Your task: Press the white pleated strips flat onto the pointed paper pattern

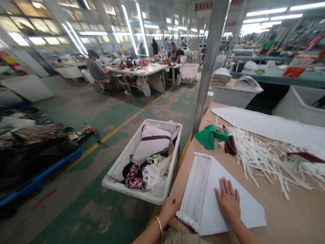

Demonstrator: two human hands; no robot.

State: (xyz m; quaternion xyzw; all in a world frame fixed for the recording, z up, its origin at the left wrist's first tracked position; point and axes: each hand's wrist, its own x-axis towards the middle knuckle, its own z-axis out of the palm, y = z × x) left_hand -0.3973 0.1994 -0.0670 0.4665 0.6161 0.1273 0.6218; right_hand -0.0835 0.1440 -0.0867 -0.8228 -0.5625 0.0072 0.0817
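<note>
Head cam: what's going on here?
A person stands at a brown worktable. The right hand lies flat on a stack of white sheets; the left hand, bracelet on the wrist, sits at the table edge beside the stack's ribbed side. Loose white strips and a green cloth lie further back. A white bin of fabric pieces stands on the floor to the left. Other people sit at tables in the distance.
</note>
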